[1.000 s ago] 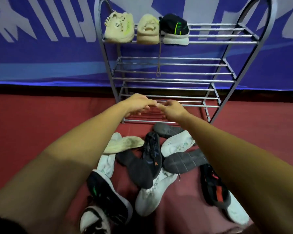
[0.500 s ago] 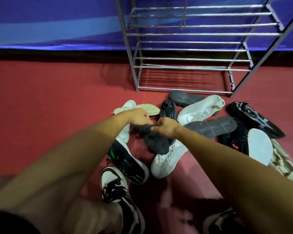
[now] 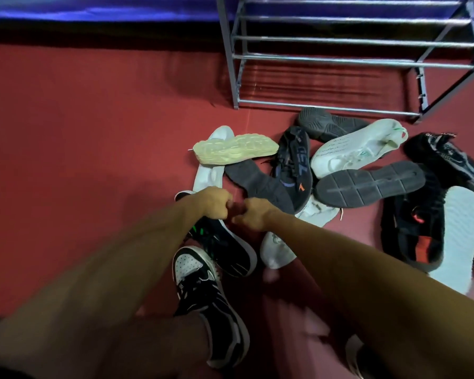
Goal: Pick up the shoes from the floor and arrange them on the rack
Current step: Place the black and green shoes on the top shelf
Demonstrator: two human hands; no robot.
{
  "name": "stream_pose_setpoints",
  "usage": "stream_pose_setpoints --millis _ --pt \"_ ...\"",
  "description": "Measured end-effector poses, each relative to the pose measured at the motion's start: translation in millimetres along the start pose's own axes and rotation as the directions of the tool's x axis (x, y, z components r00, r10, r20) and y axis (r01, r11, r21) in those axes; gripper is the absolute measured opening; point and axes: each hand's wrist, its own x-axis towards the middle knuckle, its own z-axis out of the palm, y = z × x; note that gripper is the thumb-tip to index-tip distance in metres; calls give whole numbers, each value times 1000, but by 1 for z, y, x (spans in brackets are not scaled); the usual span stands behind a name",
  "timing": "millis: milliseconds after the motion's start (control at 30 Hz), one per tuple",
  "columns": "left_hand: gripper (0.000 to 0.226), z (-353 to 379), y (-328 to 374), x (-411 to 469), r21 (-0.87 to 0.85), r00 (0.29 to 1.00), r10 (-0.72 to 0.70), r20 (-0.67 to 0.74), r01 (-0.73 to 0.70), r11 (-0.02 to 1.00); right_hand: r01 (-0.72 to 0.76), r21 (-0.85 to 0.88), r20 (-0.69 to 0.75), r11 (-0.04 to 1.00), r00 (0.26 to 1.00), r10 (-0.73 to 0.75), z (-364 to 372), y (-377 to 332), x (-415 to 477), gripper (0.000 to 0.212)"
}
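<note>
over shoes (image 3: 296,165), l hand (image 3: 212,202), r hand (image 3: 253,214) prob. fisted

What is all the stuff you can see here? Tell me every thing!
Rack: one, grey metal, top right.
Pale shoes: about five, white or cream, floor pile before the rack.
Dark shoes: about seven, black or grey, same pile, some sole up.
Floor: one, red, under everything.
Banner: one, blue, top edge.
Worn shoe: one, black and white, on a foot, bottom centre.
Left hand: one, fingers curled, over the pile's near edge.
Right hand: one, fingers curled, beside the left.
</note>
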Motion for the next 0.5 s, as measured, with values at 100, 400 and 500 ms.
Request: stream_pose_setpoints --millis 100,400,500 --pt "46 13 -8 7 52 999 -20 42 17 998 -35 39 48 999 998 33 20 3 7 46" --pt "50 19 7 8 377 993 59 101 -93 921 -66 9 129 998 990 65 58 16 19 71" --pt "38 16 9 5 432 995 73 69 -96 897 -29 -39 121 999 992 34 53 19 16 51"
